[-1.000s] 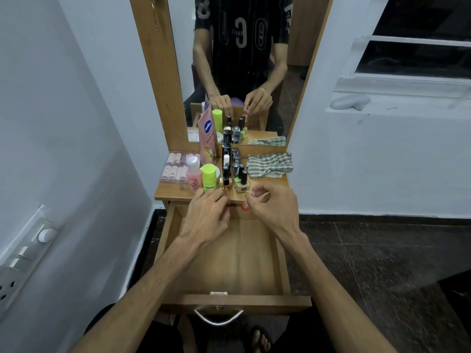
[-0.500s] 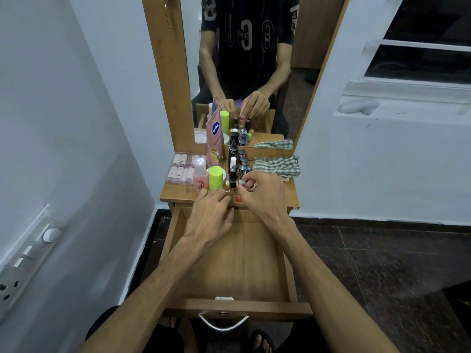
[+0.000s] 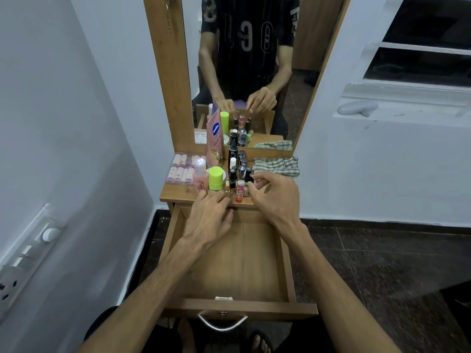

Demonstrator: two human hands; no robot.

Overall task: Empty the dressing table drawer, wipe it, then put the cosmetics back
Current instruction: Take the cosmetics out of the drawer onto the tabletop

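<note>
The wooden drawer stands pulled out below the table top, and its floor is bare. Cosmetics crowd the dressing table top: a pink bottle, a lime-capped stick, a pink tube and several small dark nail polish bottles. A pink and red lip balm stands upright at the front edge between my hands. My left hand rests on that edge with nothing seen in it. My right hand hovers just right of the lip balm, fingers spread.
A checked cloth lies at the back right of the top. A clear box of pink items sits at the back left. The mirror rises behind. A wall with a socket panel runs close on the left; dark floor lies to the right.
My right hand carried the lip balm from over the drawer up to the table's front edge, stood it there and spread its fingers off it. My left hand barely moved.
</note>
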